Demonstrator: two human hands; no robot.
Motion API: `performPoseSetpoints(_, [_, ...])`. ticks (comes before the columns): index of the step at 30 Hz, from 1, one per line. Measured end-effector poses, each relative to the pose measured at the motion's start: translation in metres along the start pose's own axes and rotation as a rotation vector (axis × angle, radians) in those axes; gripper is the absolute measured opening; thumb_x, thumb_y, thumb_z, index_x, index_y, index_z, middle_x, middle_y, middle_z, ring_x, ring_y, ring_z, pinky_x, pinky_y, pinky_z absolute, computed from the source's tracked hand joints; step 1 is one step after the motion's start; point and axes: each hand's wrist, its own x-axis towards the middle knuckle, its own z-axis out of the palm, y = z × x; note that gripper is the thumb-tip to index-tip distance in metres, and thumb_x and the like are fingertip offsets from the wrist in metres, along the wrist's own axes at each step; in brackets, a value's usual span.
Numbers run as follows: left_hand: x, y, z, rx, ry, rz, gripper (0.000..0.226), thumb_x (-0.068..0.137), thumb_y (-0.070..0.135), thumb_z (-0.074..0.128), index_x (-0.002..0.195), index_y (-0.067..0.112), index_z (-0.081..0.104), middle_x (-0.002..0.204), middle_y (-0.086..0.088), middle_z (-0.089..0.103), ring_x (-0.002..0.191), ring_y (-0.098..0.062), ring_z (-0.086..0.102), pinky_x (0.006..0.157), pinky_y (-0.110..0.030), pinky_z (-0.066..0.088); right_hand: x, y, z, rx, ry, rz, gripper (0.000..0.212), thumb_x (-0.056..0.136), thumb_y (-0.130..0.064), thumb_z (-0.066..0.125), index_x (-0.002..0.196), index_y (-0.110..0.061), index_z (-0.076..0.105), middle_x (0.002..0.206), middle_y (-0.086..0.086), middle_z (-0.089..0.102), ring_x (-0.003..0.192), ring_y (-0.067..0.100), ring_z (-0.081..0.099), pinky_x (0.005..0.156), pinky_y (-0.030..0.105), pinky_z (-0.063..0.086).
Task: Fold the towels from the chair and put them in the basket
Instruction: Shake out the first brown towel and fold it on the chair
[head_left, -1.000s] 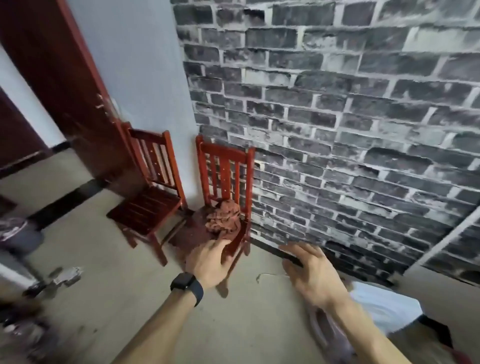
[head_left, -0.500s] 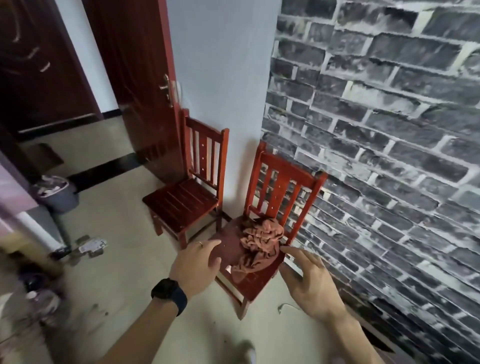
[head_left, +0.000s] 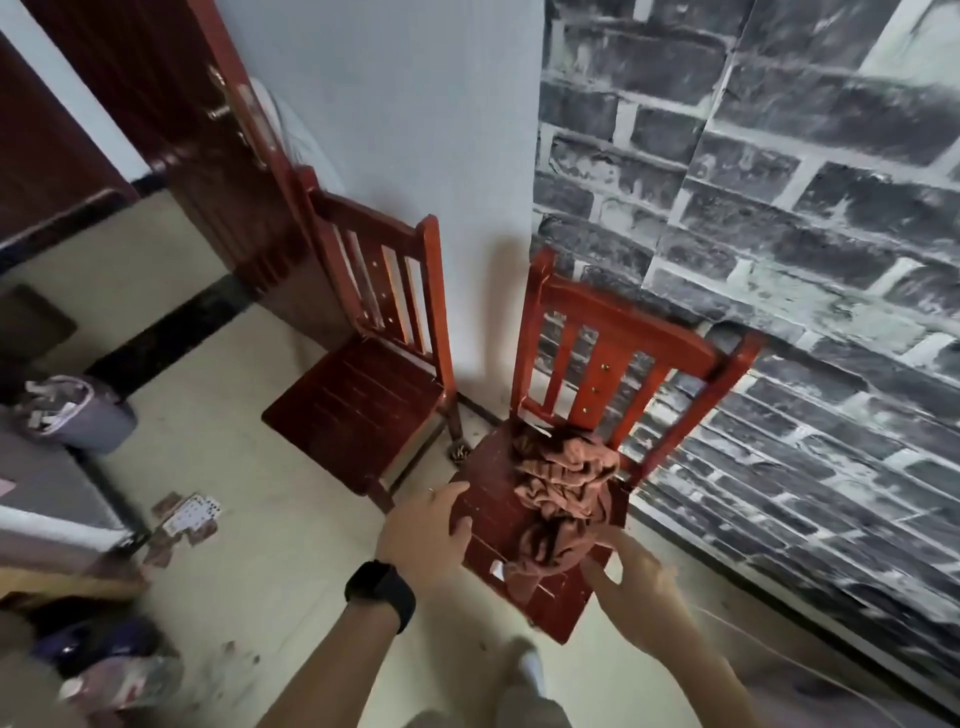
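Note:
A crumpled brown towel (head_left: 563, 499) lies heaped on the seat of a red wooden chair (head_left: 613, 353) that stands against the brick-patterned wall. My left hand (head_left: 423, 538), with a black watch on the wrist, is at the seat's left edge with its fingers loosely curled, holding nothing. My right hand (head_left: 631, 584) reaches to the towel's lower right end at the seat's front; it is blurred and its fingers look spread. No basket is in view.
A second red chair (head_left: 363, 395) stands to the left by a dark red door (head_left: 171, 130). A grey waste bin (head_left: 72, 415) and scattered playing cards (head_left: 184, 519) are on the floor at left. My foot (head_left: 524, 670) is below the chair.
The view has drawn closer to the chair. Both hands have moved forward: the left now at the seat's left edge, the right at the towel's lower end.

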Motion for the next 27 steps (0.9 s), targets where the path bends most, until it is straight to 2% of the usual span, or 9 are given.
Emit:
performPoseSetpoints(3, [0.049, -0.012, 0.014, 0.032, -0.084, 0.037, 0.049, 0.097, 0.037, 0.050, 0.144, 0.028, 0.044, 0.137, 0.005, 0.057, 0.125, -0.016, 0.053, 0.101, -0.034, 0.047, 0.045, 0.006, 0.022, 0.045, -0.075, 0.138, 0.036, 0.096, -0.028, 0.060, 0.131, -0.028, 0.055, 0.124, -0.005, 0.067, 0.091, 0.010, 0.062, 0.077, 0.022, 0.047])
performPoseSetpoints(6, [0.102, -0.028, 0.039, 0.106, -0.184, 0.090, 0.050, 0.096, 0.038, 0.050, 0.144, 0.027, 0.044, 0.140, 0.005, 0.055, 0.127, -0.016, 0.052, 0.102, -0.032, 0.045, 0.091, 0.017, 0.045, 0.102, -0.094, 0.279, 0.033, 0.095, -0.030, 0.060, 0.128, -0.029, 0.055, 0.125, -0.001, 0.067, 0.105, 0.018, 0.065, 0.088, 0.032, 0.052])
performPoseSetpoints(8, [0.140, -0.041, 0.065, 0.160, -0.266, 0.136, 0.051, 0.095, 0.037, 0.050, 0.144, 0.026, 0.043, 0.144, 0.004, 0.052, 0.132, -0.017, 0.048, 0.107, -0.033, 0.041, 0.124, 0.031, 0.058, 0.113, -0.094, 0.377, 0.039, 0.095, -0.036, 0.059, 0.132, -0.028, 0.052, 0.124, 0.002, 0.067, 0.107, 0.024, 0.066, 0.089, 0.037, 0.054])
performPoseSetpoints(11, [0.197, -0.063, 0.112, 0.259, -0.396, 0.181, 0.055, 0.094, 0.039, 0.047, 0.147, 0.027, 0.037, 0.154, 0.000, 0.039, 0.141, -0.021, 0.036, 0.114, -0.038, 0.033, 0.172, 0.049, 0.074, 0.102, -0.031, 0.499, 0.048, 0.093, -0.035, 0.060, 0.139, -0.026, 0.048, 0.124, 0.009, 0.066, 0.104, 0.030, 0.065, 0.086, 0.037, 0.054])
performPoseSetpoints(16, [0.276, -0.104, 0.197, 0.444, -0.529, 0.297, 0.063, 0.097, 0.041, 0.041, 0.154, 0.026, 0.019, 0.165, -0.002, 0.011, 0.151, -0.027, 0.008, 0.118, -0.051, 0.013, 0.253, 0.084, 0.108, 0.088, 0.125, 0.567, 0.062, 0.091, -0.025, 0.065, 0.148, -0.019, 0.040, 0.135, 0.017, 0.055, 0.118, 0.039, 0.056, 0.091, 0.039, 0.047])
performPoseSetpoints(19, [0.306, -0.128, 0.245, 0.473, -0.538, 0.375, 0.068, 0.097, 0.047, 0.038, 0.157, 0.027, 0.011, 0.166, -0.001, -0.002, 0.152, -0.025, -0.004, 0.120, -0.053, 0.003, 0.299, 0.103, 0.125, 0.075, 0.232, 0.592, 0.073, 0.089, -0.034, 0.064, 0.152, -0.036, 0.026, 0.139, 0.017, 0.053, 0.115, 0.042, 0.058, 0.089, 0.045, 0.049])
performPoseSetpoints(21, [0.316, -0.146, 0.272, 0.478, -0.562, 0.398, 0.072, 0.097, 0.050, 0.037, 0.157, 0.028, 0.004, 0.165, 0.000, -0.010, 0.152, -0.025, -0.008, 0.120, -0.052, 0.003, 0.322, 0.112, 0.134, 0.024, 0.284, 0.598, 0.071, 0.091, -0.047, 0.060, 0.149, -0.047, 0.020, 0.147, 0.011, 0.045, 0.118, 0.041, 0.057, 0.091, 0.048, 0.050])
performPoseSetpoints(25, [0.312, -0.174, 0.300, 0.503, -0.649, 0.418, 0.088, 0.095, 0.052, 0.045, 0.155, 0.030, -0.015, 0.159, 0.002, -0.031, 0.150, -0.027, -0.019, 0.119, -0.055, 0.007, 0.339, 0.124, 0.146, -0.125, 0.335, 0.742, 0.045, 0.091, -0.042, 0.061, 0.134, -0.035, 0.050, 0.138, 0.012, 0.043, 0.112, 0.045, 0.058, 0.089, 0.048, 0.049])
performPoseSetpoints(27, [0.313, -0.179, 0.301, 0.501, -0.664, 0.429, 0.091, 0.094, 0.051, 0.047, 0.154, 0.031, -0.018, 0.158, 0.004, -0.035, 0.149, -0.026, -0.022, 0.119, -0.055, 0.008, 0.333, 0.123, 0.153, -0.134, 0.383, 0.748, 0.036, 0.090, -0.039, 0.061, 0.124, -0.030, 0.058, 0.131, 0.013, 0.045, 0.110, 0.044, 0.056, 0.090, 0.046, 0.048])
